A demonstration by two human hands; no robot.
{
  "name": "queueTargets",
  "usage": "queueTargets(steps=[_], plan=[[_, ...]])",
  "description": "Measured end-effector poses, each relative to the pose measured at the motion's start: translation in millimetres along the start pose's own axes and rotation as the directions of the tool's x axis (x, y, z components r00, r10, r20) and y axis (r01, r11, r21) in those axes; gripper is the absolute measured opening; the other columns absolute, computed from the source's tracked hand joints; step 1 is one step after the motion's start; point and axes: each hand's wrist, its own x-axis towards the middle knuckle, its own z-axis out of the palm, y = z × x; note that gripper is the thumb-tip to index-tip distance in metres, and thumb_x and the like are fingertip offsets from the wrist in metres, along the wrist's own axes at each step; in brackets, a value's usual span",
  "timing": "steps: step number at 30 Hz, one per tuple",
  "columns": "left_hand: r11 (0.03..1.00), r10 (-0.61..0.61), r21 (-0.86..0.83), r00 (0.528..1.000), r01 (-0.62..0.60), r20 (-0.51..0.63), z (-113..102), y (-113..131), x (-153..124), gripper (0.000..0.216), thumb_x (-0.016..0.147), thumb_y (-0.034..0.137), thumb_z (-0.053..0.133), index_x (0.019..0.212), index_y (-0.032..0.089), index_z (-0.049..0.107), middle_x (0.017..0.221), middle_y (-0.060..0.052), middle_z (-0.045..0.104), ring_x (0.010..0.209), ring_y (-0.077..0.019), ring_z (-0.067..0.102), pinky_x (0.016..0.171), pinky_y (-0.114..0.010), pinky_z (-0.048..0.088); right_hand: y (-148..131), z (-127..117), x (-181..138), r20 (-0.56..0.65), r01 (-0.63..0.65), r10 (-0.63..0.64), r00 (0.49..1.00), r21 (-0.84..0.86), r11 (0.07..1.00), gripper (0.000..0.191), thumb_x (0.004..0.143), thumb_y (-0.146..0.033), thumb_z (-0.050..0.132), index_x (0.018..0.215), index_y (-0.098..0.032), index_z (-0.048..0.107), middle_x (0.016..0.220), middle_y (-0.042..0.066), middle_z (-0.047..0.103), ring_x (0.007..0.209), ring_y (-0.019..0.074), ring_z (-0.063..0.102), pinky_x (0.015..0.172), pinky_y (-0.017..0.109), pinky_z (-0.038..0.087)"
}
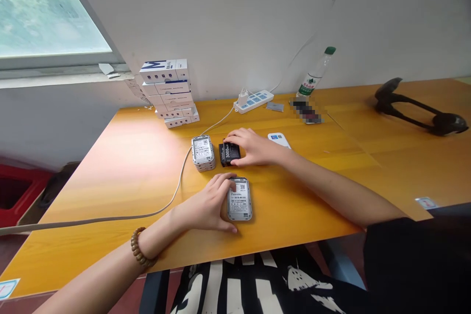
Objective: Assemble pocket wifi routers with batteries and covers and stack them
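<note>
My right hand (252,146) is closed around a small stack of black batteries (230,153) marked 3000mAh, thumb at the near side and fingers over the far edge. In front of me lies a flat, rounded device (240,203) with a printed label and a QR code facing up. My left hand (213,198) is beside it, its fingertips resting on the device's upper left part, its thumb stretched out on the table below the lower left corner. Left of the batteries stands a stack of similar labelled devices (203,152). A white device (278,140) lies partly behind my right hand.
White boxes (170,93) are stacked at the back left. A cable (172,196) runs across the table to a power strip (253,101). A bottle (312,76), a card (274,107), a blurred phone-like object (307,112) and a black stand-like object (415,108) are further right.
</note>
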Motion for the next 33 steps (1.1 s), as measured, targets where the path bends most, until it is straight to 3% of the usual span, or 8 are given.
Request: queueTargets(steps=[4,8,13,19,22,27,29,33], plan=[[0.995,-0.077,-0.074,0.995,0.072,-0.062,-1,-2,-1,0.072,0.065,0.048,0.099,0.109,0.024,0.048,0.142,-0.017,0.056,0.135,-0.0414,0.057,0.109,-0.065,0.056,-20,-2,-39,-0.045,-0.006,0.008,0.999,0.045,0.999,0.047,0.086,-0.039,0.085,0.124,-0.02,0.066,0.13,0.016,0.068,0.123,0.0366,0.062,0.106,0.056,0.051],[0.984,-0.109,-0.152,0.986,0.089,-0.126,11,-11,3,0.09,0.06,0.05,0.102,0.127,0.025,0.048,0.14,-0.015,0.057,0.132,-0.0406,0.059,0.11,-0.066,0.056,-36,21,-68,0.017,0.015,-0.017,1.0,0.113,0.993,0.05,0.083,-0.039,0.089,0.124,-0.018,0.068,0.133,0.018,0.067,0.124,0.0367,0.062,0.107,0.056,0.052],[0.975,-0.138,-0.2,0.973,0.101,-0.183,19,-19,5,0.107,0.055,0.057,0.102,0.141,0.027,0.046,0.143,-0.015,0.057,0.132,-0.0416,0.06,0.11,-0.068,0.056,-36,47,-75,0.054,0.025,-0.037,0.998,0.2,0.979,0.055,0.086,-0.034,0.088,0.136,-0.02,0.07,0.145,0.019,0.064,0.135,0.0382,0.058,0.113,0.06,0.048],[0.989,-0.118,-0.111,0.976,0.099,-0.181,14,-12,6,0.109,0.062,0.053,0.1,0.151,0.028,0.042,0.147,-0.016,0.058,0.138,-0.0424,0.058,0.112,-0.069,0.055,-38,42,-77,0.147,0.007,-0.031,0.989,0.164,0.986,0.043,0.102,-0.045,0.071,0.139,-0.023,0.072,0.161,0.019,0.056,0.153,0.0391,0.046,0.122,0.064,0.036],[0.993,-0.098,-0.084,0.979,0.084,-0.178,12,-10,7,0.108,0.064,0.053,0.099,0.152,0.027,0.042,0.148,-0.017,0.058,0.139,-0.0419,0.058,0.113,-0.069,0.054,-48,36,-83,0.256,-0.024,-0.015,0.967,0.149,0.989,0.062,0.105,-0.054,0.063,0.156,-0.019,0.058,0.171,0.023,0.041,0.164,0.0404,0.027,0.125,0.065,0.033],[0.993,-0.115,-0.044,0.983,0.11,-0.141,12,-8,7,0.11,0.061,0.055,0.102,0.15,0.024,0.044,0.148,-0.019,0.058,0.142,-0.0431,0.055,0.117,-0.069,0.05,-70,28,-95,0.404,-0.065,0.003,0.915,0.138,0.988,0.102,0.09,-0.044,0.083,0.17,-0.009,0.03,0.177,0.029,0.02,0.166,0.0438,0.017,0.129,0.063,0.033],[0.993,-0.118,-0.035,0.983,0.114,-0.139,12,-8,7,0.11,0.062,0.056,0.101,0.151,0.025,0.045,0.15,-0.019,0.057,0.143,-0.043,0.055,0.119,-0.069,0.049,-76,21,-99,0.416,-0.067,-0.004,0.909,0.154,0.986,0.098,0.089,-0.04,0.084,0.168,-0.008,0.036,0.176,0.028,0.025,0.165,0.0446,0.02,0.129,0.063,0.034],[0.995,-0.1,-0.016,0.987,0.099,-0.124,12,-9,7,0.101,0.067,0.054,0.099,0.15,0.026,0.049,0.155,-0.019,0.053,0.146,-0.0424,0.053,0.12,-0.069,0.048,-62,-6,-93,0.43,-0.024,-0.136,0.892,0.344,0.939,0.053,0.098,-0.043,0.074,0.148,-0.026,0.068,0.154,0.013,0.065,0.146,0.036,0.058,0.121,0.051,0.049]])
